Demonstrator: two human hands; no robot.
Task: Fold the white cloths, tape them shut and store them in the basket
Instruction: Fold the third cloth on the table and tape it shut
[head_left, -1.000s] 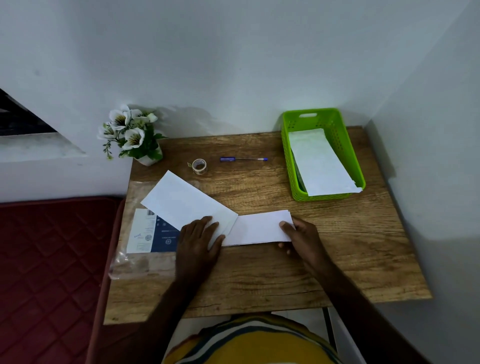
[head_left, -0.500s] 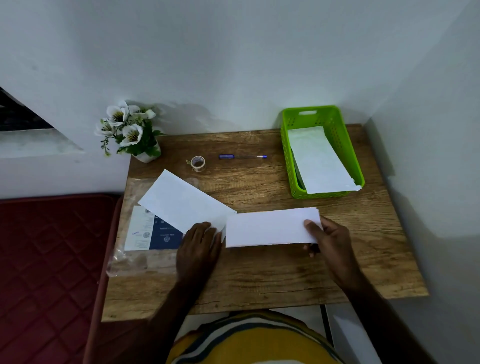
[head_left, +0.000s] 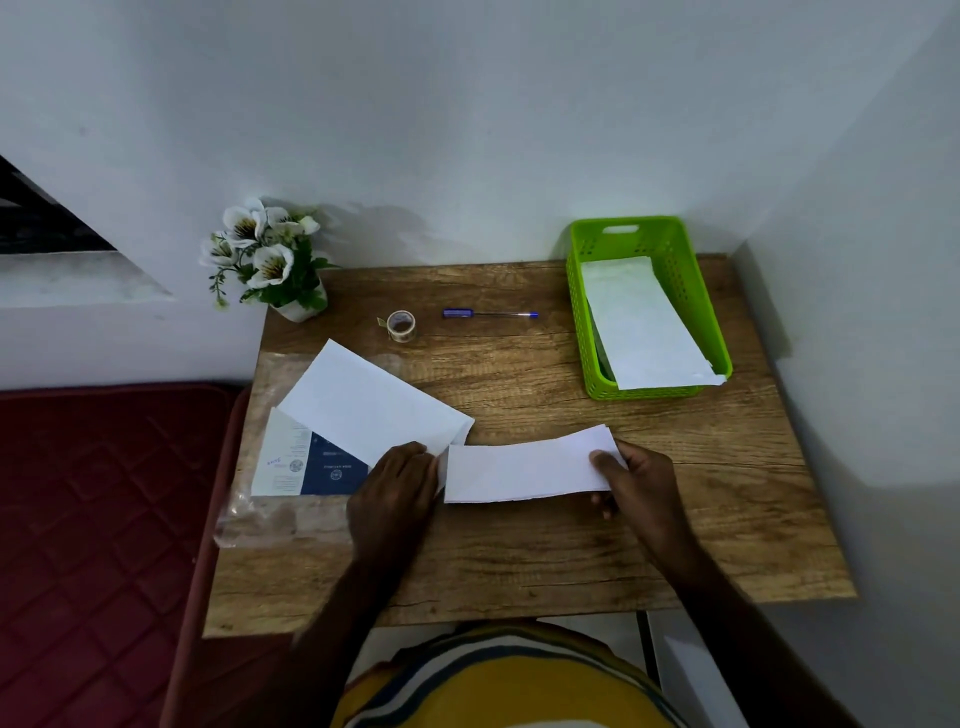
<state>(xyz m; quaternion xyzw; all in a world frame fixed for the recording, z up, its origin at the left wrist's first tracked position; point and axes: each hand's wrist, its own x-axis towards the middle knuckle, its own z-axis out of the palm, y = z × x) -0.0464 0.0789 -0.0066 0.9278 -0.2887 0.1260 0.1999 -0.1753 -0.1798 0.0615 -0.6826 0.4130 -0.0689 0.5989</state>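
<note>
A folded white cloth (head_left: 524, 467) lies across the middle of the wooden table (head_left: 519, 551). My right hand (head_left: 636, 483) pinches its right end, thumb on top. My left hand (head_left: 397, 493) rests flat on the corner of a stack of white cloths (head_left: 371, 405) lying at a slant to the left, its fingertips near the folded cloth's left end. A small roll of clear tape (head_left: 401, 326) stands farther back. The green basket (head_left: 582, 332) sits at the back right with a folded white cloth (head_left: 641, 322) inside it.
A blue pen (head_left: 488, 314) lies beside the tape. A pot of white flowers (head_left: 270, 260) stands at the back left corner. A clear plastic wrapper with a blue and white label (head_left: 306, 462) lies under the cloth stack. Walls close the back and right; a red mattress (head_left: 98, 509) lies left.
My right hand has pulled the folded cloth out to the right from the stack. My left hand stayed pressed on the stack's corner.
</note>
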